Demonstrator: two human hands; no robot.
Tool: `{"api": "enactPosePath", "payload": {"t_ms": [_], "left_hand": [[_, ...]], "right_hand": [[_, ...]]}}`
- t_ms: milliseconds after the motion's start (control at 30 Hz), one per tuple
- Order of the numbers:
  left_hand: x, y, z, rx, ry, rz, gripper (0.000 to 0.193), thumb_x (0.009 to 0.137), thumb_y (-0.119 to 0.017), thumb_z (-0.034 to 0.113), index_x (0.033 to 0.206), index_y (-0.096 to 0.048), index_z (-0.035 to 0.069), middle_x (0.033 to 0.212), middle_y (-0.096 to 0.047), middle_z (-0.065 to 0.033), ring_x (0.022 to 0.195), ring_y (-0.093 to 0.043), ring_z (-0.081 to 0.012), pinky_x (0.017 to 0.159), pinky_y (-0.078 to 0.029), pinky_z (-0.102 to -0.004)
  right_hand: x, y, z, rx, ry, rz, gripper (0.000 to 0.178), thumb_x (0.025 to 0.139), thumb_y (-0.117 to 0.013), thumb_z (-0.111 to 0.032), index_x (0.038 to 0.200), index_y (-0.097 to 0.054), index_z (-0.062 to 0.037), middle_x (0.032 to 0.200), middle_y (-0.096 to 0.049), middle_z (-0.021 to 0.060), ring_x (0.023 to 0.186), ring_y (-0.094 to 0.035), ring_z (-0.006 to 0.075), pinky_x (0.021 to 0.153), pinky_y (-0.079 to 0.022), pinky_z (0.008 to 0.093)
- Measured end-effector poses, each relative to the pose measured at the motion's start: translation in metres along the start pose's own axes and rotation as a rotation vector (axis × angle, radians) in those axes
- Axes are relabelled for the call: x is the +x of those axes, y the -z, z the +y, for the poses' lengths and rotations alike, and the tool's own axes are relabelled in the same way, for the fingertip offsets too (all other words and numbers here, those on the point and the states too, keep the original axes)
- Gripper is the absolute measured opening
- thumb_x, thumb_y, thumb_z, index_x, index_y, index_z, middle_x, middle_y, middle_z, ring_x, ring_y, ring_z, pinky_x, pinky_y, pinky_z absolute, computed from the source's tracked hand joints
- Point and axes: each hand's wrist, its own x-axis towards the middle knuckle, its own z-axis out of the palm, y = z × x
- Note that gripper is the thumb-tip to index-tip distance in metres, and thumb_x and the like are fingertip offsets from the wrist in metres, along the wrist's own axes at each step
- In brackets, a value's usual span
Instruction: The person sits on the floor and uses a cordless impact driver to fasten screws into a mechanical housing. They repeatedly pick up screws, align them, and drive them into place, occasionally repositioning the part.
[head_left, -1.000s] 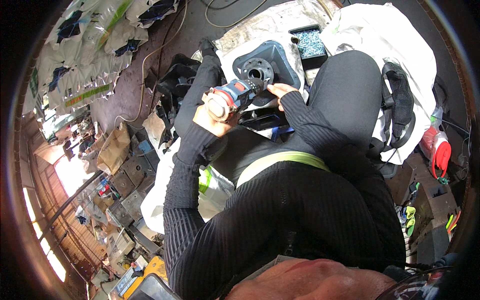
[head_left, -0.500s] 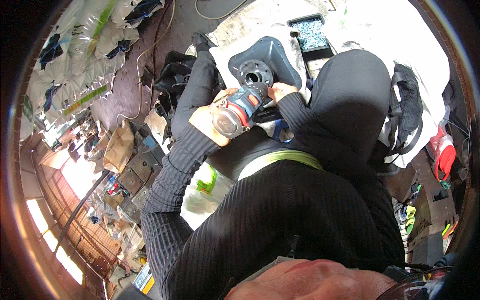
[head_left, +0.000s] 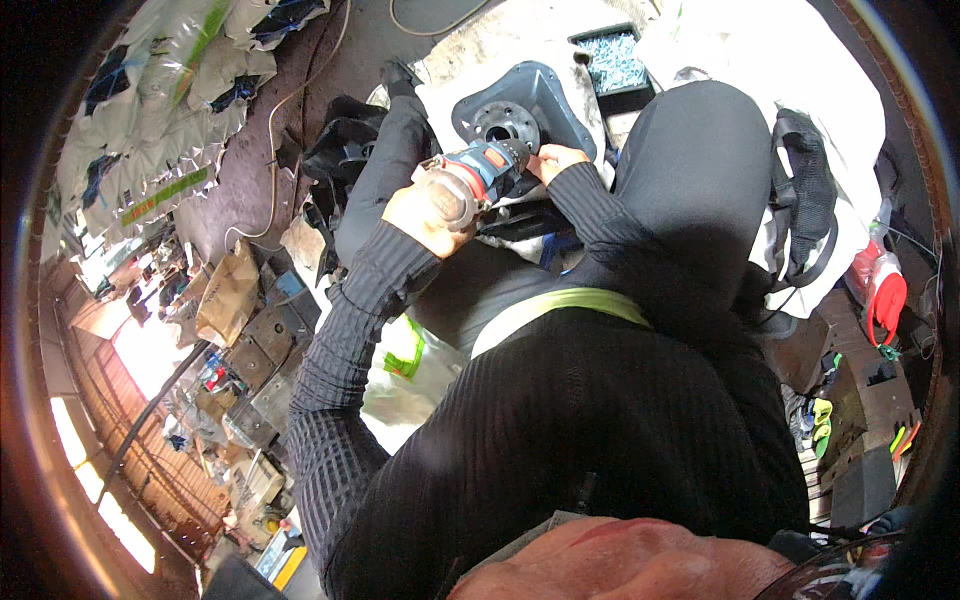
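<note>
My left hand (head_left: 420, 217) is wrapped round a blue, grey and red cordless drill (head_left: 482, 168), its chuck pointing up and right. Against the chuck end are the bent fingers of my right hand (head_left: 556, 163), pinched together; whatever is between them is too small to make out. Just beyond the chuck lies a dark grey moulded part (head_left: 553, 100) with a round flange (head_left: 506, 122), pierced by small holes and a wide central opening. White cloth lies under this part, between my legs. The drill's tip is hidden beside the flange.
A black box (head_left: 613, 65) full of small screws stands beyond the part. Black moulded pieces (head_left: 345, 140) lie by my left leg. A black strapped bag (head_left: 806, 200) rests on white sheeting to the right. A cable (head_left: 272, 150) runs over the floor at left.
The drill, held in my left hand, has swung flatter, its body shifting slightly up and left. My right hand has moved slightly upward and remains close to the chuck.
</note>
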Motion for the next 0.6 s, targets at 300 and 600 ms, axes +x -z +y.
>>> {"api": "enactPosePath", "payload": {"t_ms": [300, 600], "left_hand": [[-0.044, -0.021, 0.026, -0.477, 0.202, 0.38, 0.042, 0.068, -0.067, 0.017, 0.107, -0.054, 0.008, 0.078, -0.061, -0.0045, 0.063, -0.058, -0.0162, 0.058, -0.047, -0.0303], [-0.09, -0.052, 0.034, -0.04, 0.032, 0.454, 0.048, 0.064, -0.073, 0.026, 0.104, -0.056, 0.006, 0.098, -0.061, -0.0116, 0.087, -0.061, -0.0263, 0.08, -0.048, -0.035]], "right_hand": [[0.003, 0.008, 0.005, 0.041, 0.132, 0.125, 0.038, 0.073, -0.064, -0.038, 0.082, -0.063, -0.0017, 0.067, -0.061, 0.0075, 0.062, -0.057, 0.0142, 0.058, -0.044, 0.0264], [-0.007, 0.03, -0.003, 1.312, -0.317, -0.294, 0.042, 0.084, -0.046, -0.005, 0.124, -0.036, -0.0004, 0.112, -0.052, 0.014, 0.105, -0.052, 0.0297, 0.084, -0.044, 0.0478]]}}
